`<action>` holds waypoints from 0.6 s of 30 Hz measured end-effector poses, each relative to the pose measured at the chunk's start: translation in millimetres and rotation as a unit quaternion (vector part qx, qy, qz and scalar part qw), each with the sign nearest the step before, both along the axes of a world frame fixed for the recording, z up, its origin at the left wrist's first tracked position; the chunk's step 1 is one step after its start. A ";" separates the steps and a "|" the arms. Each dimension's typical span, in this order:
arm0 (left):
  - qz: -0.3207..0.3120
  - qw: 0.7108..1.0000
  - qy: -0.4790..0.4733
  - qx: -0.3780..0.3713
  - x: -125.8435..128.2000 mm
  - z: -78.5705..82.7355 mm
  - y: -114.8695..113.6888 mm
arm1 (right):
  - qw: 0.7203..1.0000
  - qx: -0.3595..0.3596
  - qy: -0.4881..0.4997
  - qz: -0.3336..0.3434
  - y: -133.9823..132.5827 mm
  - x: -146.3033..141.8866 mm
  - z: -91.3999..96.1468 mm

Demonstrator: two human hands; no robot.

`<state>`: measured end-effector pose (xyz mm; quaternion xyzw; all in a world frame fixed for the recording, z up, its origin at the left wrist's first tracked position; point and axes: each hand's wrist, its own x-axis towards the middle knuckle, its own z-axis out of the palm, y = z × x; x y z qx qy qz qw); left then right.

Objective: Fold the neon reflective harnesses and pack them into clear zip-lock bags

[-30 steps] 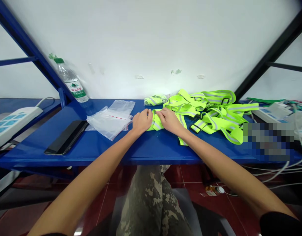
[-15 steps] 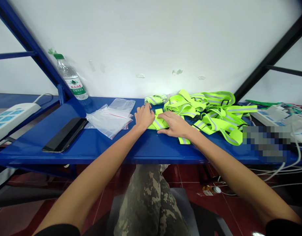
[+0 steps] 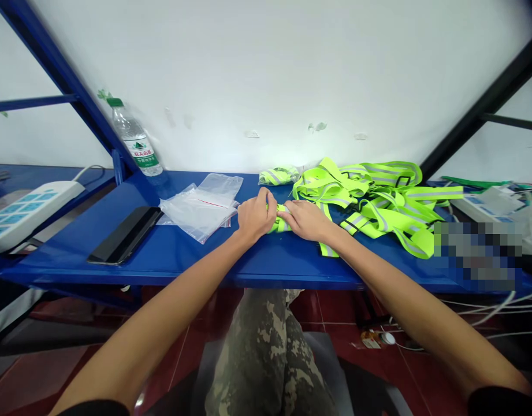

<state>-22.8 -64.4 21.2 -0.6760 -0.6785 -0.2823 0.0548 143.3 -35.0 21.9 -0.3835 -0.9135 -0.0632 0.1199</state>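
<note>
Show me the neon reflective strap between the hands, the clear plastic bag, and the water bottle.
Neon reflective strap point(image 3: 279, 226), head view, on the yellow fabric showing at its middle.
Clear plastic bag point(image 3: 200, 211), head view, on the middle of the bag.
Water bottle point(image 3: 138, 151), head view, on its label.

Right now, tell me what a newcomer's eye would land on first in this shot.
The neon yellow-green tangle of reflective safety vests heaped on the right of the blue steel shelf grabs attention first. Just left of the heap, the left hand and right hand meet over a folded strip of reflective fabric. Further left, clear plastic bags lie on the shelf.
</note>
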 end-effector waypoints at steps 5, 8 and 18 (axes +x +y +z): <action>0.029 0.998 0.048 -0.031 0.3 3.9 11.3 | 0.999 -0.005 0.031 -0.015 7.3 -1.9 0.7; 0.029 0.997 0.057 -0.032 0.3 4.4 18.4 | 0.995 0.037 0.091 0.034 7.3 -3.0 -1.9; 0.013 0.995 -0.054 -0.080 -6.7 -1.3 40.8 | 0.987 -0.130 0.089 0.002 10.2 -6.9 7.5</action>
